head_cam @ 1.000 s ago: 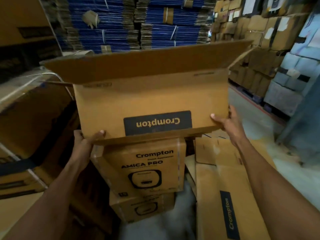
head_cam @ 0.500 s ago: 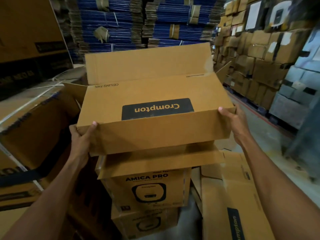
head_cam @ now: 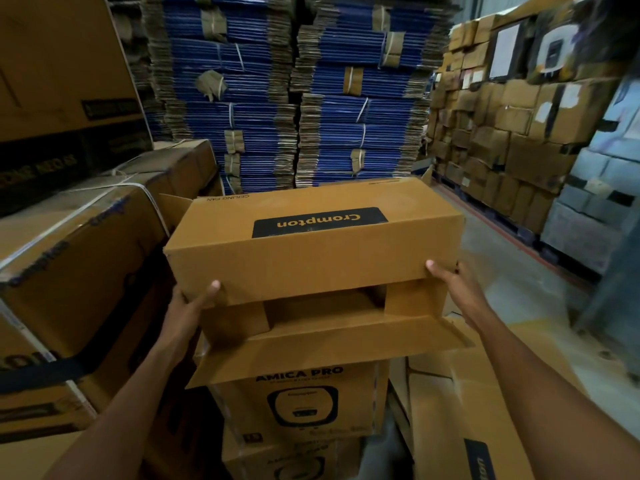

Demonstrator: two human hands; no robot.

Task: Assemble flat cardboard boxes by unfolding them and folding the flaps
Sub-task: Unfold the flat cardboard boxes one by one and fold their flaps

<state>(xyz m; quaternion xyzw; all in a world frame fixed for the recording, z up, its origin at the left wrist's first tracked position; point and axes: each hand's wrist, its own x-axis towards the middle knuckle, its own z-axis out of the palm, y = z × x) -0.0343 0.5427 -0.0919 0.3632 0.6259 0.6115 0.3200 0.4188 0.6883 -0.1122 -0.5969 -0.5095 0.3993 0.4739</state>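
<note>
- The left hand is gripping the box at its near left corner, thumb on the front, fingers hidden.
- The right hand is gripping the near right corner likewise.
- The box is hanging above a stack, its lower flap lying open.

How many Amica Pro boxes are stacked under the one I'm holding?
2. Upper printed box directly beneath the held box; lower printed box under that. Others may be hidden below.

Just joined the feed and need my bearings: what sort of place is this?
Probably a warehouse or packing store: tied bundles of flat blue cartons piled high at the back, brown boxes stacked along the right, and a Crompton box held with near flaps open.
</note>
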